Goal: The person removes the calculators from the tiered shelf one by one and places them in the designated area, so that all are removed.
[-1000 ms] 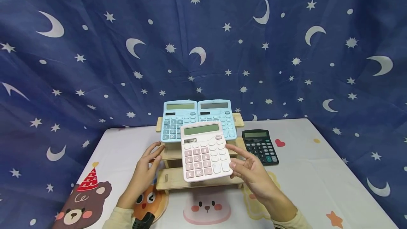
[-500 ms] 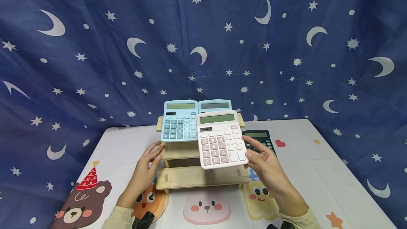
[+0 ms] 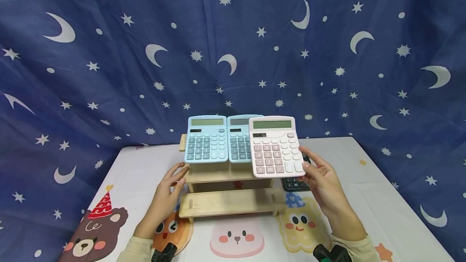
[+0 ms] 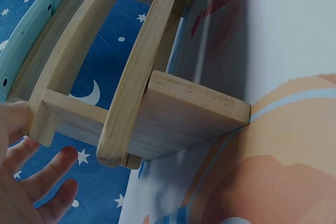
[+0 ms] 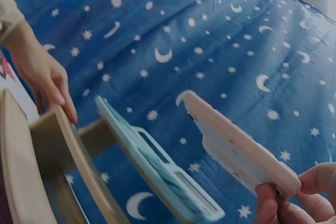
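Observation:
A white calculator (image 3: 275, 146) with pink number keys is in my right hand (image 3: 324, 181), which pinches its lower right edge between thumb and fingers. It is raised and tilted in front of the stand's right side, overlapping a light blue calculator (image 3: 238, 140). Another light blue calculator (image 3: 206, 138) leans beside that one on the top tier of a wooden stepped stand (image 3: 233, 202). My left hand (image 3: 165, 195) touches the left end of the stand's middle tier, its other fingers spread loosely in the left wrist view. Behind my right hand a black calculator (image 3: 293, 184) is mostly hidden.
The stand sits on a white table cover (image 3: 364, 197) printed with cartoon animals. A dark blue curtain (image 3: 255, 43) with moons and stars hangs behind the table. A black wrist device (image 3: 164, 252) shows at my left sleeve.
My right hand has carried the white calculator up and to the right, from the stand's middle to its right side. It now covers much of the black calculator. My left hand stays put.

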Motion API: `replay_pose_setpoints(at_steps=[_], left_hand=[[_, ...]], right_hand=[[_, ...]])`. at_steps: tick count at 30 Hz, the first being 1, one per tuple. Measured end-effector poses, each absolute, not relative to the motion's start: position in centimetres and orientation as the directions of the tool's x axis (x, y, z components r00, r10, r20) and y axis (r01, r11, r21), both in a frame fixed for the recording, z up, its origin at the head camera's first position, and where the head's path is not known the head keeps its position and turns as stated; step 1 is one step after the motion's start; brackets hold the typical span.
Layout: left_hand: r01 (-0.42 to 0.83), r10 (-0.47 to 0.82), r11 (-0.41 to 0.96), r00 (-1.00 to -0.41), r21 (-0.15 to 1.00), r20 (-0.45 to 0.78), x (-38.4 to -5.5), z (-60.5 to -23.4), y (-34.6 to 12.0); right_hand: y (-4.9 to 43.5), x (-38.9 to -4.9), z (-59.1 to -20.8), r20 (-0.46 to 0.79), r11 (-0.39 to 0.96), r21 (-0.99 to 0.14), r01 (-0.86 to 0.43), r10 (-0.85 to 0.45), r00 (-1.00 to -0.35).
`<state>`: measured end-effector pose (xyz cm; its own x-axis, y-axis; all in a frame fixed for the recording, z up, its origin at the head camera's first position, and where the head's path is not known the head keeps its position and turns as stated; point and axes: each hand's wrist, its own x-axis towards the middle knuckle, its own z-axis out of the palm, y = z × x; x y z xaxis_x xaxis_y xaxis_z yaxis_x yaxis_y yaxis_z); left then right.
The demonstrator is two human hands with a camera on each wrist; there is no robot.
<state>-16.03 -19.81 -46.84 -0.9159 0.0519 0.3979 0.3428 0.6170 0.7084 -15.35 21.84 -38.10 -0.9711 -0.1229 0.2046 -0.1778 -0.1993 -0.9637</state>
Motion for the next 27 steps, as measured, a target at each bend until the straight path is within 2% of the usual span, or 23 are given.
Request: replay_pose_setpoints(at_steps=[5, 13, 27], left_hand=[[0.342, 0.057, 0.619, -0.917, 0.707, 0.394, -16.0, -46.7, -19.7], [0.35, 0.058, 0.625, -0.912, 0.698, 0.405, -15.9, -46.7, -19.7], [0.337, 0.054, 0.627, -0.918, 0.702, 0.393, -15.9, -46.8, -19.7]], right_hand=[[23.1, -15.9, -38.0, 0.229, -0.255, -0.943, -0.212, -0.038, -0.973], [25.1, -16.9, -38.4, 0.231, -0.191, -0.949, -0.25, 0.115, -0.966], [28.4, -18.9, -39.7, 0.131, -0.239, -0.956, -0.168, 0.162, -0.978]])
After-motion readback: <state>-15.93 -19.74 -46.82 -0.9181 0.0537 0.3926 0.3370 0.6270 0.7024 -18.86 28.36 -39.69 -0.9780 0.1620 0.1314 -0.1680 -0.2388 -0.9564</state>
